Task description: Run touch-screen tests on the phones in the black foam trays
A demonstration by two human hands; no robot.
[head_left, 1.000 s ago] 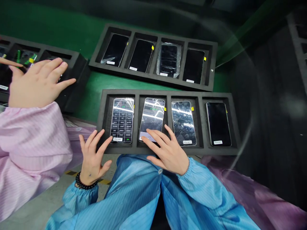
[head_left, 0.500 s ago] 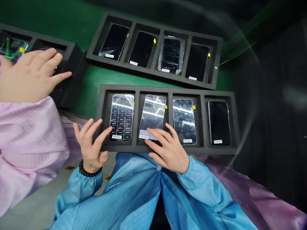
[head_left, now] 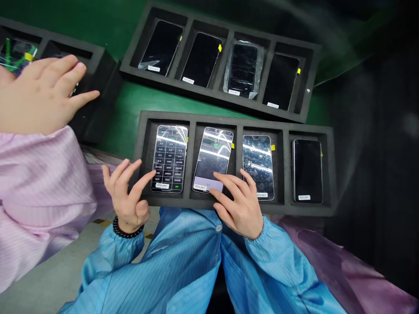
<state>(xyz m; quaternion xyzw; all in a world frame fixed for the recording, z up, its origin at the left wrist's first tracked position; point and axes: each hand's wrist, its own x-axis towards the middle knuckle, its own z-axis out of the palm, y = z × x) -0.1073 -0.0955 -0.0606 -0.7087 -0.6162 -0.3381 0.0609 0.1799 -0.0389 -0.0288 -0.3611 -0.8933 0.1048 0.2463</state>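
Observation:
A black foam tray (head_left: 193, 203) with phones in its compartments lies before me. My left hand (head_left: 127, 196) is open, its index fingertip at the left edge of the leftmost phone (head_left: 169, 159), which shows a lit grid of labels. My right hand (head_left: 240, 203) is open too, with spread fingers over the lower right part of the second phone (head_left: 214, 150), whose screen is lit with a pale panel at the bottom. To the right are a third phone (head_left: 257, 161) with a spotted, reflecting screen and a dark fourth phone (head_left: 307, 170).
Behind is another black tray (head_left: 209, 93) holding dark phones, one in clear wrap (head_left: 244, 69). At the left, another person's hand (head_left: 42, 96) is over a further tray (head_left: 101, 56). A pink sleeve (head_left: 42, 187) is beside my left arm. The table (head_left: 131, 102) is green.
The near tray and its phones appear slightly farther right in the view. My right hand has also shifted right, staying over the second phone. My left hand has barely moved.

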